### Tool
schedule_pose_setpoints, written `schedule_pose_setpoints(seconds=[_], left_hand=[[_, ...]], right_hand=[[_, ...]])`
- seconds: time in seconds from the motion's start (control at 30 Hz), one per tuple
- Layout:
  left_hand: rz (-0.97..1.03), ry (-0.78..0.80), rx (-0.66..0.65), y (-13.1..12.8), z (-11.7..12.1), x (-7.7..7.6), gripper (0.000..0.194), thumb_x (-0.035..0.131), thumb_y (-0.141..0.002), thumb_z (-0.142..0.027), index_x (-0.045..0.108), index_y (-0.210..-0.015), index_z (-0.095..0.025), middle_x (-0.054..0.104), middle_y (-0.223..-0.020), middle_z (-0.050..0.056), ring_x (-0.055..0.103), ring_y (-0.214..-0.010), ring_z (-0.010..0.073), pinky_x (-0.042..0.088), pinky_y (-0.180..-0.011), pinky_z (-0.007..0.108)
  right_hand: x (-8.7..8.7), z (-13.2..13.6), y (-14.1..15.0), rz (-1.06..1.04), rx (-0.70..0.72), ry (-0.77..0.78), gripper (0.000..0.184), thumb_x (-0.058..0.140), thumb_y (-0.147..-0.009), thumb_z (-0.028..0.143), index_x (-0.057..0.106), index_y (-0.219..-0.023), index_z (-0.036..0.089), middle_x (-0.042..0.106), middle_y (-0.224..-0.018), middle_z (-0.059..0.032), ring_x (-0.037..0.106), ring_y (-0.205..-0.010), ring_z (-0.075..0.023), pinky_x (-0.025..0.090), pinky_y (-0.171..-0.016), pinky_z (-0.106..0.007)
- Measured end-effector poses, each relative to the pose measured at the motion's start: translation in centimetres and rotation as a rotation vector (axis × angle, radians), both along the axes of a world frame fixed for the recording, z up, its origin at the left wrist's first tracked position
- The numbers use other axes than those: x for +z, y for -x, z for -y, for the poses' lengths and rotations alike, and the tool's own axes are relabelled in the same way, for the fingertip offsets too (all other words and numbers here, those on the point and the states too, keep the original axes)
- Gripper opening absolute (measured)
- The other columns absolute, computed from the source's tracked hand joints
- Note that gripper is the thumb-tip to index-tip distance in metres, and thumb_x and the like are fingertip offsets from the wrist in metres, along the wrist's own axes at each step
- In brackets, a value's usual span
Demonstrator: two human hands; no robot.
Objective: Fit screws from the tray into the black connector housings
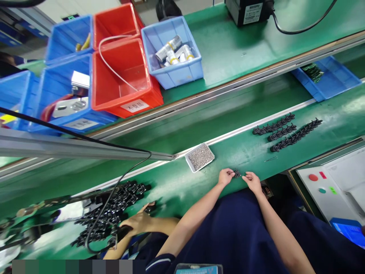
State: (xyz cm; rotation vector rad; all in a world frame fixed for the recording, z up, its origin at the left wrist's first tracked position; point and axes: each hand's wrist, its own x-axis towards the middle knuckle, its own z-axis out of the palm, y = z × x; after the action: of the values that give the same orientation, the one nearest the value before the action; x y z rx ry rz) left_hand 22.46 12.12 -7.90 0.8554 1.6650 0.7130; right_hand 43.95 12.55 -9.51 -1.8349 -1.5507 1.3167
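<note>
My left hand [226,176] and my right hand [252,179] meet at the near edge of the green bench [245,152]. Between them sits a small black plastic part [237,173]. The left fingers are curled and pinch its left side. The right fingers are curled beside it on its right; what they grip, if anything, is too small to see. A small white tray [200,157] of tiny grey screws lies just behind and to the left of my hands.
Three rows of black parts [286,131] lie at the right. Another person's hand [139,222] rests by a pile of black parts [112,213] at the left. Blue and red bins [122,72] stand beyond the conveyor. A white control panel [330,186] is at the right.
</note>
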Motion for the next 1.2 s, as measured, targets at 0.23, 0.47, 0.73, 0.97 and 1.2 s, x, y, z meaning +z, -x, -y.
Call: schedule_pose_setpoints(seconds=[0.23, 0.47, 0.73, 0.97, 1.2], left_hand=[[-0.101, -0.073, -0.140, 2.1, -0.3, 2.5, 0.023, 0.075, -0.080, -0.024, 0.074, -0.102, -0.017, 0.074, -0.091, 0.006, 0.066, -0.078, 0.0151, 0.053, -0.079, 0.028], [-0.758, 0.021, 0.035, 14.6, -4.0, 4.3, 0.025, 0.061, -0.089, -0.019, 0.071, -0.111, -0.015, 0.070, -0.113, 0.016, 0.066, -0.103, 0.0258, 0.047, -0.095, 0.035], [-0.796, 0.262, -0.128, 18.5, -5.2, 1.7, 0.014, 0.062, -0.086, -0.018, 0.075, -0.089, -0.012, 0.074, -0.095, 0.016, 0.068, -0.093, 0.0243, 0.049, -0.088, 0.031], [-0.801, 0.113, -0.096, 18.5, -4.7, 0.8, 0.022, 0.067, -0.083, -0.020, 0.074, -0.103, -0.015, 0.069, -0.116, 0.014, 0.066, -0.097, 0.0220, 0.048, -0.092, 0.029], [-0.776, 0.019, -0.068, 18.2, -4.9, 1.3, 0.019, 0.057, -0.085, -0.013, 0.076, -0.083, -0.015, 0.070, -0.099, 0.013, 0.065, -0.087, 0.0218, 0.050, -0.086, 0.031]], right_hand=[[0.5, -0.8, 0.2, 0.503, 0.325, -0.089, 0.013, 0.060, -0.084, 0.026, 0.072, -0.079, 0.024, 0.075, -0.084, -0.0083, 0.071, -0.081, -0.0217, 0.052, -0.076, -0.030], [1.3, -2.2, 2.0, 0.728, 0.537, -0.160, 0.020, 0.054, -0.084, 0.018, 0.072, -0.078, 0.020, 0.073, -0.086, -0.0134, 0.070, -0.077, -0.0216, 0.049, -0.074, -0.030], [1.3, -4.4, 0.3, 0.457, 0.438, -0.132, 0.024, 0.055, -0.085, 0.023, 0.074, -0.100, 0.021, 0.076, -0.095, -0.0094, 0.071, -0.087, -0.0225, 0.053, -0.084, -0.031], [4.2, -5.8, 1.4, 0.132, 0.489, -0.264, 0.030, 0.051, -0.095, 0.041, 0.074, -0.103, 0.024, 0.074, -0.106, -0.0067, 0.069, -0.095, -0.0217, 0.054, -0.089, -0.032], [5.9, -6.7, 3.0, 0.309, 0.750, -0.409, 0.027, 0.048, -0.098, 0.030, 0.074, -0.103, 0.025, 0.072, -0.104, -0.0056, 0.066, -0.097, -0.0194, 0.050, -0.091, -0.028]])
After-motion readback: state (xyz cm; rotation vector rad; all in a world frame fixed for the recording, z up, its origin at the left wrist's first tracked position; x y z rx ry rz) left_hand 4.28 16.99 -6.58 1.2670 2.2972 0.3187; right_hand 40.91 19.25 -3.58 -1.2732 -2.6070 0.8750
